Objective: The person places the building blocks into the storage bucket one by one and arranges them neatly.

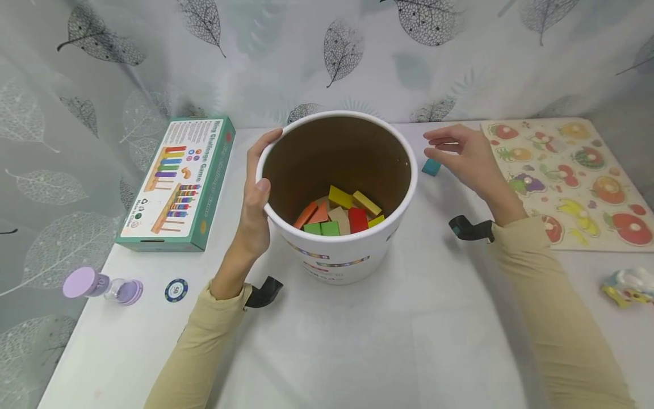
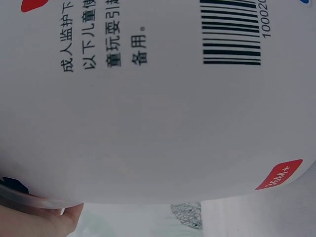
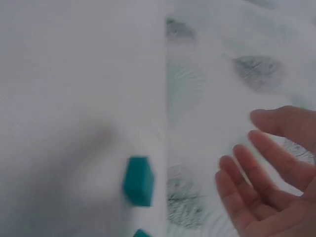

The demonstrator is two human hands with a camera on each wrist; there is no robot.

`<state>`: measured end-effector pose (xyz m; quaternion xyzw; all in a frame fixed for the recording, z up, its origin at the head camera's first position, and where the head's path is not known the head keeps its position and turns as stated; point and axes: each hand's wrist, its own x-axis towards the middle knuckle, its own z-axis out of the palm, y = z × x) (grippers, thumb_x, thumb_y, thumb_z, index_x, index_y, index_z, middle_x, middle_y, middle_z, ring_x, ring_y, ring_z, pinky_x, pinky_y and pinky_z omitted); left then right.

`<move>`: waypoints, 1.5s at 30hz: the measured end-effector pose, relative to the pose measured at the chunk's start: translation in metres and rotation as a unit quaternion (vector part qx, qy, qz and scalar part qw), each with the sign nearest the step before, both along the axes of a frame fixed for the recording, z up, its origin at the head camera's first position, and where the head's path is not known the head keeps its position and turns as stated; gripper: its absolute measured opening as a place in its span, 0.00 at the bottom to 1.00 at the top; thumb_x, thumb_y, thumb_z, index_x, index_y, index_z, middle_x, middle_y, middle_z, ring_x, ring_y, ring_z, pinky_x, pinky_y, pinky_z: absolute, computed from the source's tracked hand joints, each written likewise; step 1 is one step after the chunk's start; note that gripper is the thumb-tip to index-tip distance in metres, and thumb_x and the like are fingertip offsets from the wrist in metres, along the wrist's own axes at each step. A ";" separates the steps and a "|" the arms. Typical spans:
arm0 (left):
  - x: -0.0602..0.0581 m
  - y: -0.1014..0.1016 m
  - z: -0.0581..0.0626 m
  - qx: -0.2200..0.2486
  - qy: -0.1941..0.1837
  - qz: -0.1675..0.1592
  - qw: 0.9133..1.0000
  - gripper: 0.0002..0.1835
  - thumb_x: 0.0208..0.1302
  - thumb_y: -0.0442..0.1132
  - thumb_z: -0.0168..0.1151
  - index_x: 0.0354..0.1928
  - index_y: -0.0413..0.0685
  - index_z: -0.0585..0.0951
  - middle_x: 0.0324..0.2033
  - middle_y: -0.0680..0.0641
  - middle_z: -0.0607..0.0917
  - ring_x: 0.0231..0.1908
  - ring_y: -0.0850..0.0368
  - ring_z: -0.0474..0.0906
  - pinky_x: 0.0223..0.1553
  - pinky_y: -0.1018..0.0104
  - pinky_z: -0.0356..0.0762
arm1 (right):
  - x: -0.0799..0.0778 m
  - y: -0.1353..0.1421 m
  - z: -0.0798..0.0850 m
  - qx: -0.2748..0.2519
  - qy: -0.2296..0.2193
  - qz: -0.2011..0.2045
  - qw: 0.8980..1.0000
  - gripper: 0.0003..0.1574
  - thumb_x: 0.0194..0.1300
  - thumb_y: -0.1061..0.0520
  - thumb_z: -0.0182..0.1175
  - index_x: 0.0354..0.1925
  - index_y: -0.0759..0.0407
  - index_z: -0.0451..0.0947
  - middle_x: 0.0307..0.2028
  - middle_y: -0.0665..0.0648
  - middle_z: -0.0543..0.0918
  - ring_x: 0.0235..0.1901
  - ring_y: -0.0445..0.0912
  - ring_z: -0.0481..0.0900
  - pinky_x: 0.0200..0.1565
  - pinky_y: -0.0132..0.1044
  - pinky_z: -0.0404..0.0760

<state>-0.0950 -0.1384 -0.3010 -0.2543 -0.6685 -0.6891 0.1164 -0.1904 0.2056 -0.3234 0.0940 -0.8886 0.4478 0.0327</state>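
A white round bucket (image 1: 337,258) with printed sides stands on the table, holding several flat wooden blocks (image 1: 339,199) in yellow, orange, green, red and plain wood. At its left rim, my left hand (image 1: 255,199) grips the edge with the thumb over it. Close up in the left wrist view, the bucket wall (image 2: 163,128) shows a barcode, and a bit of the hand (image 2: 44,222) appears at the lower left. My right hand (image 1: 467,156) hovers right of the bucket, fingers loosely extended and holding nothing. Near its fingertips lies a teal block (image 1: 431,167); the right wrist view shows this block (image 3: 138,181) and a second teal corner (image 3: 141,233).
Left of the bucket lies a green game box (image 1: 176,184). A purple hourglass (image 1: 104,286) and a poker chip (image 1: 176,290) sit nearer me. A fruit puzzle board (image 1: 577,187) and a small colourful figure (image 1: 631,287) are at right. A leaf-patterned curtain (image 1: 286,57) hangs behind.
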 end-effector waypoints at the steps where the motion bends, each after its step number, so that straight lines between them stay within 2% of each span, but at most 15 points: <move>1: 0.000 0.000 0.000 0.001 0.000 0.001 1.000 0.44 0.62 0.69 0.44 0.72 0.50 0.55 0.66 0.44 0.65 0.64 0.43 0.61 0.63 0.48 0.64 | -0.002 0.002 -0.005 0.025 -0.013 0.001 1.000 0.25 0.64 0.54 0.64 0.58 0.62 0.77 0.56 0.63 0.78 0.56 0.49 0.79 0.60 0.39 0.75; 5: 0.000 -0.001 0.001 0.006 0.001 0.006 1.000 0.44 0.61 0.69 0.45 0.72 0.49 0.56 0.65 0.44 0.65 0.64 0.44 0.61 0.63 0.50 0.64 | -0.009 0.003 -0.017 0.096 -0.079 0.035 0.992 0.29 0.63 0.56 0.63 0.61 0.66 0.74 0.61 0.69 0.72 0.62 0.62 0.70 0.64 0.56 0.68; 9: 0.000 0.000 0.002 0.005 0.002 0.004 1.000 0.44 0.61 0.69 0.45 0.72 0.50 0.55 0.65 0.43 0.65 0.64 0.42 0.61 0.64 0.46 0.63 | -0.012 0.005 -0.026 0.136 -0.115 0.046 0.983 0.30 0.62 0.57 0.63 0.61 0.66 0.73 0.61 0.71 0.71 0.59 0.65 0.70 0.62 0.58 0.68; 12: 0.000 0.001 0.002 0.004 0.001 0.002 1.000 0.44 0.61 0.69 0.45 0.72 0.50 0.55 0.66 0.43 0.65 0.64 0.41 0.60 0.64 0.44 0.62 | -0.012 0.006 -0.030 0.150 -0.109 0.037 0.982 0.27 0.61 0.60 0.61 0.59 0.67 0.75 0.58 0.72 0.73 0.55 0.65 0.74 0.59 0.57 0.71; 17: 0.000 0.001 0.002 0.000 -0.001 0.005 1.000 0.44 0.61 0.70 0.45 0.72 0.51 0.55 0.66 0.44 0.65 0.64 0.43 0.61 0.64 0.45 0.63 | -0.008 0.007 -0.030 0.154 -0.085 0.030 0.984 0.26 0.59 0.63 0.62 0.56 0.70 0.76 0.52 0.73 0.78 0.51 0.63 0.79 0.55 0.55 0.76; 20: 0.000 0.001 0.002 -0.001 -0.002 0.005 1.000 0.44 0.61 0.70 0.45 0.72 0.51 0.55 0.66 0.45 0.65 0.64 0.44 0.61 0.64 0.47 0.63 | -0.003 0.008 -0.023 0.143 -0.064 0.025 0.987 0.25 0.59 0.62 0.64 0.55 0.69 0.77 0.50 0.71 0.80 0.49 0.62 0.80 0.54 0.54 0.77; 22: 0.000 0.001 0.002 0.001 -0.002 0.005 1.000 0.44 0.61 0.70 0.45 0.72 0.51 0.55 0.66 0.45 0.65 0.64 0.44 0.61 0.64 0.47 0.64 | 0.002 0.007 -0.012 0.132 -0.033 0.019 0.991 0.24 0.59 0.61 0.65 0.54 0.67 0.79 0.50 0.70 0.81 0.48 0.60 0.81 0.53 0.52 0.78; 25: 0.000 0.000 0.002 0.003 0.000 0.007 1.000 0.44 0.61 0.70 0.45 0.72 0.50 0.56 0.65 0.44 0.65 0.64 0.44 0.61 0.63 0.49 0.64 | 0.012 0.003 0.013 0.100 0.037 0.003 0.994 0.23 0.59 0.60 0.67 0.53 0.65 0.80 0.49 0.64 0.81 0.43 0.42 0.82 0.51 0.35 0.80; 27: 0.000 0.000 0.002 0.004 0.002 0.007 1.000 0.44 0.61 0.70 0.45 0.72 0.50 0.56 0.65 0.44 0.65 0.64 0.44 0.61 0.63 0.49 0.63 | 0.020 -0.002 0.033 0.059 0.093 0.000 0.994 0.23 0.58 0.62 0.68 0.53 0.64 0.81 0.47 0.55 0.82 0.41 0.34 0.80 0.50 0.26 0.79; 29: 0.000 0.000 0.002 0.004 0.001 0.006 1.000 0.44 0.61 0.70 0.45 0.72 0.50 0.55 0.65 0.44 0.65 0.64 0.44 0.61 0.63 0.49 0.63 | 0.028 -0.010 0.053 0.012 0.149 0.007 0.989 0.23 0.56 0.65 0.69 0.52 0.63 0.82 0.45 0.48 0.82 0.39 0.28 0.78 0.49 0.20 0.76; 32: 0.000 0.000 0.001 0.002 0.000 0.006 1.000 0.44 0.61 0.69 0.45 0.72 0.51 0.55 0.65 0.44 0.65 0.64 0.44 0.61 0.64 0.48 0.63 | 0.041 -0.025 0.080 -0.061 0.218 0.058 0.972 0.25 0.52 0.72 0.69 0.51 0.67 0.81 0.43 0.44 0.82 0.43 0.36 0.81 0.53 0.24 0.77; 34: 0.000 -0.001 0.001 0.002 -0.001 0.007 1.000 0.44 0.61 0.69 0.45 0.72 0.51 0.55 0.65 0.44 0.65 0.64 0.44 0.61 0.63 0.48 0.63 | 0.050 -0.037 0.094 -0.109 0.239 0.108 0.959 0.26 0.50 0.74 0.69 0.50 0.70 0.80 0.44 0.50 0.83 0.44 0.41 0.81 0.54 0.27 0.77; 37: 0.000 0.000 0.000 0.004 0.000 0.007 1.000 0.44 0.61 0.69 0.45 0.72 0.51 0.55 0.65 0.44 0.65 0.64 0.43 0.61 0.63 0.48 0.63 | 0.061 -0.054 0.106 -0.164 0.243 0.192 0.937 0.26 0.48 0.76 0.69 0.49 0.74 0.80 0.45 0.56 0.84 0.45 0.47 0.81 0.54 0.30 0.78; 39: -0.001 0.000 0.000 0.005 -0.001 0.007 1.000 0.44 0.61 0.70 0.45 0.72 0.51 0.55 0.66 0.44 0.65 0.64 0.43 0.61 0.64 0.48 0.63 | 0.065 -0.062 0.109 -0.185 0.233 0.229 0.927 0.27 0.47 0.78 0.69 0.49 0.75 0.80 0.45 0.58 0.83 0.46 0.49 0.81 0.54 0.31 0.78; 45: -0.001 0.002 -0.001 0.006 -0.007 0.010 1.000 0.45 0.60 0.71 0.47 0.72 0.51 0.56 0.66 0.45 0.65 0.64 0.45 0.62 0.64 0.48 0.63 | 0.069 -0.069 0.106 -0.204 0.216 0.266 0.917 0.27 0.45 0.81 0.68 0.47 0.77 0.79 0.44 0.59 0.83 0.44 0.51 0.81 0.53 0.35 0.79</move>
